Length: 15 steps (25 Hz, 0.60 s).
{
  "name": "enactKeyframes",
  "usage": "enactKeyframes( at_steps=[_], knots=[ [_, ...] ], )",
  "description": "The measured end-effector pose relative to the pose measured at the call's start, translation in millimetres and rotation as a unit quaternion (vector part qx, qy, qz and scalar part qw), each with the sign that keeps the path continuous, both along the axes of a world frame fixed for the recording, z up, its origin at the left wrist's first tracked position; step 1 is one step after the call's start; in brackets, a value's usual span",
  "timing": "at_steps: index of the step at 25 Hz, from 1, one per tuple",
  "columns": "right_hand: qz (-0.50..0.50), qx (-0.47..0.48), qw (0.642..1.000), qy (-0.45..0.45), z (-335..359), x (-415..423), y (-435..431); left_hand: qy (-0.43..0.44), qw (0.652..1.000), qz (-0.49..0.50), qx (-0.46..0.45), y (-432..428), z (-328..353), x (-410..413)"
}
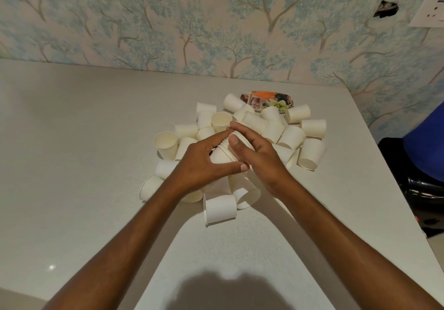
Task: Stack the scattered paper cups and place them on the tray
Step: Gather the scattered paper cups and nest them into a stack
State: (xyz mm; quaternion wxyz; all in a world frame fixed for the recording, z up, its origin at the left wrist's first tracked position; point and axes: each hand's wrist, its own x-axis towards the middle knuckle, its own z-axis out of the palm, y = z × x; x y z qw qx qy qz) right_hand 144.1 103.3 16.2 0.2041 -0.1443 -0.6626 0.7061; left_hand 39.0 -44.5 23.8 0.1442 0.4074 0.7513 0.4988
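The left hand [201, 163] is curled around a short nested stack of cups [222, 153], thumb along its near side and forefinger stretched over the ribbed rims. The right hand [254, 156] closes on the same stack from the other side, fingers draped over its far end, thumb pressed near the rims; both hands grip it together just above the middle of the heap.

By my reading the job is in its early part. Only these few cups are nested, while a good two dozen loose cups [292, 136] lie tumbled all around the stack, some on their sides, some mouth-up, some upturned. One lone cup [219, 208] lies on its side nearer the person than the stack. The tray [283, 100] sits beyond the stack, at the far edge of the heap, with stray cups leaning against its near rim; no stack stands on it yet.

The cups are plain white paper, matt, tapered, with rolled lips, light and easily crushed. The tray is a shallow oblong with a glossy printed flower pattern. The table [84, 165] is a pale, faintly speckled, smooth surface.
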Motion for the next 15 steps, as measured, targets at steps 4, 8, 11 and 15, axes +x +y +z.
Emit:
enactKeyframes(
  at_steps=[4, 8, 11, 15],
  knots=[
    [0.024, -0.006, 1.000, -0.001, 3.7, -11.3, -3.4, -0.002, 0.999, 0.041, 0.018, -9.3, -3.2, -6.9],
    [-0.046, 0.098, 0.993, -0.052, -12.7, -5.0, 6.4, -0.064, 0.992, 0.098, 0.045, -28.9, -5.3, -21.8],
    [0.071, 0.230, 0.963, -0.119, -25.5, 19.1, 20.9, -0.097, 0.988, 0.104, 0.061, -44.2, -7.4, -30.1],
    [0.158, 0.414, 0.881, -0.164, -48.4, 45.7, 32.7, -0.127, 0.982, 0.119, 0.073, -52.0, -13.1, -30.8]
  ],
)
